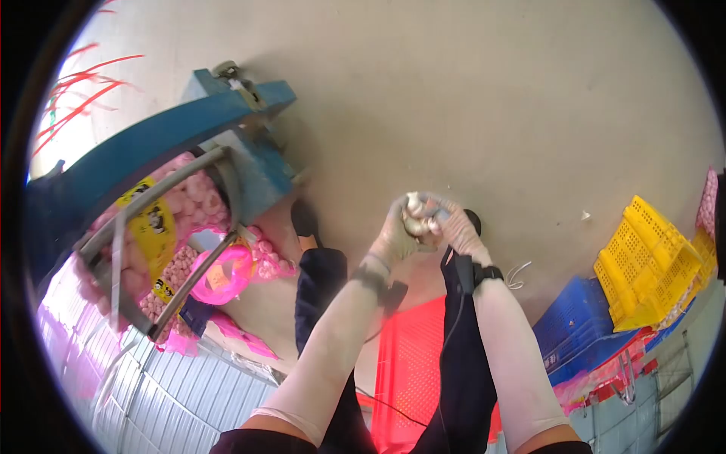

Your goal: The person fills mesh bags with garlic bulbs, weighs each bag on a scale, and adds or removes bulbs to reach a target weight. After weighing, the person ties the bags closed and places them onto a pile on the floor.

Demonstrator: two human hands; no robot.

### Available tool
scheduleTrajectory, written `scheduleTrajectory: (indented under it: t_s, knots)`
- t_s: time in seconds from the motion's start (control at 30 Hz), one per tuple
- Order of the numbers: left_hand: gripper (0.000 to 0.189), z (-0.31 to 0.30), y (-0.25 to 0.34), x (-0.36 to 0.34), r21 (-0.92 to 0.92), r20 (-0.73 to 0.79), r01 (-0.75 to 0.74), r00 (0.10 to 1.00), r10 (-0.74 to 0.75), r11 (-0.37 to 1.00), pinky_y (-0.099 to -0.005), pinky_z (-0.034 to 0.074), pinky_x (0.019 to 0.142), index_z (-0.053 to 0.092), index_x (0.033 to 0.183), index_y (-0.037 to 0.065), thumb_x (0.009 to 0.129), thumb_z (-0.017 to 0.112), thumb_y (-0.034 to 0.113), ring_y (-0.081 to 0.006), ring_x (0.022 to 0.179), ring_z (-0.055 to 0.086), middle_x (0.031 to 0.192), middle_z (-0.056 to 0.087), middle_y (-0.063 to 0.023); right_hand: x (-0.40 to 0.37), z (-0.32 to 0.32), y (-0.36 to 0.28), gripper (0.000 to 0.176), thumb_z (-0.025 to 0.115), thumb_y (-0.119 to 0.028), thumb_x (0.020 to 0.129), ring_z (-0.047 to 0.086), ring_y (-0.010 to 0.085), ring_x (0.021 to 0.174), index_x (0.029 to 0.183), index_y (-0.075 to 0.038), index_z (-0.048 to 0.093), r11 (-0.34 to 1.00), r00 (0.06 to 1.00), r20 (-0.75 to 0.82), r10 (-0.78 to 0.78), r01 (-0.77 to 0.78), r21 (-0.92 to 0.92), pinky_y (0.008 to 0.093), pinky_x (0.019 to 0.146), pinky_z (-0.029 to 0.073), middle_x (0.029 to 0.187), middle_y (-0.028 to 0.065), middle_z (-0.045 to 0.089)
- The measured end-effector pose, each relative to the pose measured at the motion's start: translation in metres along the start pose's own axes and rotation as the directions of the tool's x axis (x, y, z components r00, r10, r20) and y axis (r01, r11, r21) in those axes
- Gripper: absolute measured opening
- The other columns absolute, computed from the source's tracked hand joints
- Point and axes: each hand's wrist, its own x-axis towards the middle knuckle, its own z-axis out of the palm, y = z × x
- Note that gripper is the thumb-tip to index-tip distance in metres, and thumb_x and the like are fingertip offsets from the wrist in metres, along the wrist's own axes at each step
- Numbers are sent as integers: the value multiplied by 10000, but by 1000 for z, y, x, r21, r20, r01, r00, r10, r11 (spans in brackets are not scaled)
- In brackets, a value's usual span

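Both hands come together in front of me, above the floor, cupped round a few whitish garlic bulbs (417,225). My left hand (391,236) is closed on them from the left side. From the right, my right hand (460,230) has its fingers curled against the same bulbs. One bulb stands out at the top between the fingers, and the palms hide part of the others. Pale sleeves cover both forearms, and a dark strap with a small device sits at the right wrist.
A red plastic crate (408,363) lies between my legs. At left stands a blue metal frame (181,117) beside pink mesh bags of garlic (193,193). A blue crate (578,321) and yellow crates (643,265) are at right. A dark cable hangs along my leg.
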Motion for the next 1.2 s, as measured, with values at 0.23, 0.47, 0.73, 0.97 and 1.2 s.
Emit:
scheduleTrajectory:
  t_s: [0.23,0.47,0.73,0.97,1.2]
  knots:
    - [421,55,-22,-196,16,31,-348,937,347,937,-383,455,779,521,962,112,801,472,498,-215,891,539,970,551,-64,-131,116,-28,356,591,-27,790,548,152,852,1118,-164,586,728,850,307,-428,526,-440,205,640,506,999,53,516]
    - [486,82,-44,-429,218,170,-705,708,685,675,-251,386,847,410,1116,-7,855,444,401,-157,974,449,1117,434,-94,-268,282,-55,215,609,-214,757,520,237,842,968,-179,627,378,536,567,-626,844,-381,374,657,411,863,39,588]
    - [849,40,-44,-627,-18,31,-932,360,932,361,-338,429,890,388,1239,14,661,660,573,-201,991,536,1097,530,-112,-351,463,-60,373,649,-211,729,497,306,950,1090,-167,569,227,109,914,-390,974,-19,421,793,409,1039,104,543]
    - [367,44,83,-740,-90,62,-979,180,982,185,-269,472,768,467,1135,22,892,472,297,-133,891,541,985,525,-38,-331,627,-77,414,622,-107,741,463,282,1061,1145,-94,538,225,176,876,-450,971,-80,404,893,401,1118,105,482]
    - [384,7,248,-657,-143,114,-727,662,741,672,-290,454,567,553,985,117,805,561,455,-143,680,519,857,548,-19,-133,661,-74,251,513,-75,850,501,75,627,1095,-66,569,869,726,594,-347,487,-88,173,546,432,870,35,585]
